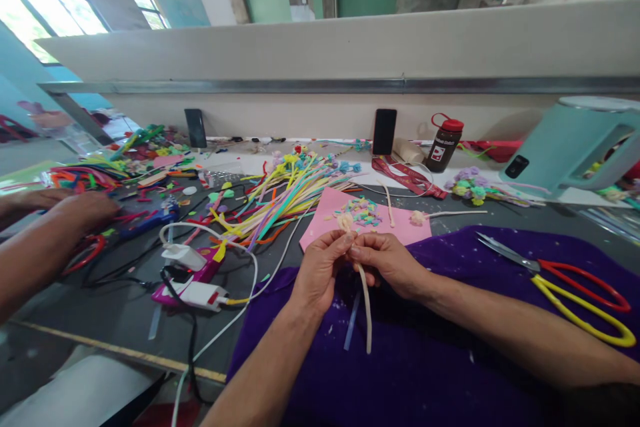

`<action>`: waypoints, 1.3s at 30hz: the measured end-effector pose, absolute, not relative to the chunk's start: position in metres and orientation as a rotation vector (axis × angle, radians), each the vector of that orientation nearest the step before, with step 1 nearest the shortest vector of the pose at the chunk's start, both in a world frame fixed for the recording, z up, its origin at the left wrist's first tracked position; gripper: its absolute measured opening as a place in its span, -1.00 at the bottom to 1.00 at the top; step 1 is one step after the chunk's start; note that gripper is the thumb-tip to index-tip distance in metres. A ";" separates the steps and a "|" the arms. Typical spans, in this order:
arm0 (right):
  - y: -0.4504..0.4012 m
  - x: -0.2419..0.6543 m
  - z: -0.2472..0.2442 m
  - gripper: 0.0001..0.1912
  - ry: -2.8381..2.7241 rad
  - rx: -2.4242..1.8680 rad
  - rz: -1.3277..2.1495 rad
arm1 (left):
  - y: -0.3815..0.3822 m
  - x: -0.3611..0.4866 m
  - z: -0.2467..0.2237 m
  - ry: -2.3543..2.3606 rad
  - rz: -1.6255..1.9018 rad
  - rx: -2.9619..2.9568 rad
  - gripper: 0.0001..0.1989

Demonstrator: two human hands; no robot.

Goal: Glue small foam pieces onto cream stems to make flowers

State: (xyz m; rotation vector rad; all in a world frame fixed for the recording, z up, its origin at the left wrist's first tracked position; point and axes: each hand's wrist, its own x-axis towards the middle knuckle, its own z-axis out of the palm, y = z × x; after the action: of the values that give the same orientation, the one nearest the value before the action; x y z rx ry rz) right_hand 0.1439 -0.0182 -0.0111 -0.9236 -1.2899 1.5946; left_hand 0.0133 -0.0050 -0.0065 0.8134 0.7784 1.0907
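- Our left hand [323, 267]: thumb and forefinger pressed together, pinching the cream flower [345, 221] just below its head; remaining fingers curled in
- Our right hand [387, 260]: thumb and forefinger drawn together on the same flower, tips close against the left ones; lower fingers bent beneath, their contact hidden from us
- Cream flower, one: head just above our fingertips, before the pink sheet [317, 223]; pale stem [367, 313] hanging below our hands, over the purple cloth [425, 360]
- Translucent stick [352, 323], one: beside the stem; we cannot tell whether held or lying
- Scissors [536, 267], one pair: on the cloth, beyond our right forearm
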 end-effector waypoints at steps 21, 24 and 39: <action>-0.038 0.137 -0.025 -0.72 -1.396 -0.979 1.693 | -0.004 0.004 -0.001 0.865 1.266 0.971 -0.81; -0.034 0.143 -0.021 -0.72 -1.451 -1.013 1.617 | -0.005 0.003 -0.001 0.896 1.247 1.006 -0.81; -0.006 0.187 0.006 -0.64 -1.543 -0.796 1.332 | -0.014 0.009 0.008 0.914 0.966 1.266 -0.89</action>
State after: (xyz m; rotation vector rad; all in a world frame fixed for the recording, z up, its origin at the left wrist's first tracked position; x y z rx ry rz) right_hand 0.1871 -0.0055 0.0059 -0.7962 -1.5432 1.3315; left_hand 0.0088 -0.0142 0.0081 1.2665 0.9137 0.9663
